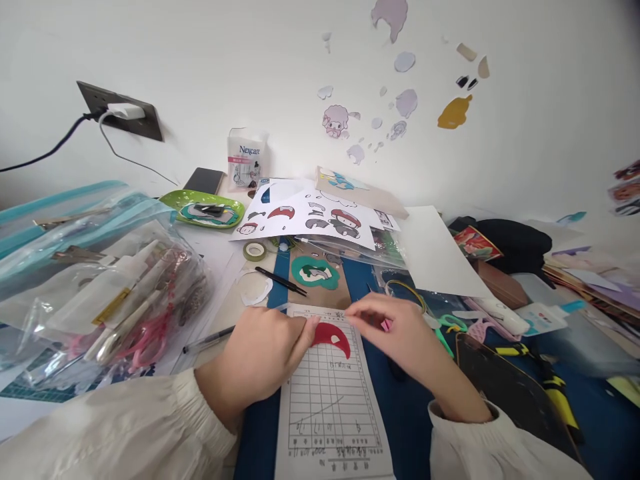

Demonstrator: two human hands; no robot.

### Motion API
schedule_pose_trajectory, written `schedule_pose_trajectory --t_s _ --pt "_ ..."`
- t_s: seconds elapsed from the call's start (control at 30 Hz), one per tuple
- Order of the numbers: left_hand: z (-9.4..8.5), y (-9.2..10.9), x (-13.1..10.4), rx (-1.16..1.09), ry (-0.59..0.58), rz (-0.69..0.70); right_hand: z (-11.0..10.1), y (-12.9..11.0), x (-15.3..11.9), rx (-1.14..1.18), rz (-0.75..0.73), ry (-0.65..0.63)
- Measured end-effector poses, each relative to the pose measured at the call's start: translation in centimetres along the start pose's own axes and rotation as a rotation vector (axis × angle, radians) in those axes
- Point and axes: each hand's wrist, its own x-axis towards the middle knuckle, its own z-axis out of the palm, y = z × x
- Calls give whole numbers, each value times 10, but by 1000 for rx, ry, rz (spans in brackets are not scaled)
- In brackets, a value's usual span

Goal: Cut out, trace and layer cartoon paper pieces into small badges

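Observation:
A printed form with a ruled grid (320, 400) lies lengthwise in front of me, its print upside down. On its far part is a red crescent-shaped cutout (336, 339) with a small pale spot. My left hand (270, 350) is closed at the form's left edge, its thumb over the left end of the cutout; its other fingers are curled and mostly hidden. My right hand (395, 333) is closed in a pinch above the form's far right corner. What its fingertips hold, if anything, is too small to make out. Black tweezers (281, 281) lie just beyond my left hand.
Beyond the form is a teal and grey cutout (315, 273), with a tape roll (255, 251) to its left. Printed sheets (295, 230) and a green dish (170, 200) stand farther back. A clear bag of tools (115, 293) is at left; yellow-black pliers (555, 390) lie right.

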Motion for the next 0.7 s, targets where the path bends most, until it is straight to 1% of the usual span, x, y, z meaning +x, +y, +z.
schedule_pose_trajectory --t_s 0.03,0.1,0.17,0.23,0.3,0.43,0.6,0.7 --pt "1 -1 0 -23 10 -2 2 -3 -5 -26 -41 -60" --pt "2 -1 0 -76 60 2 8 -5 -10 -78 -71 -129" --pt "2 0 0 -118 121 29 12 -6 -8 -123 -68 -154" --pt "2 2 0 -121 140 66 14 -6 -4 -139 -60 -185" --pt "3 3 -1 -92 116 91 13 -6 1 -136 -49 -228" --pt "8 3 -1 -58 37 84 13 -5 4 -100 -47 -286" --pt "10 3 0 -21 2 76 17 -4 1 -75 -79 -273" --pt "10 3 1 -24 -11 71 15 -4 0 -37 -87 -264"
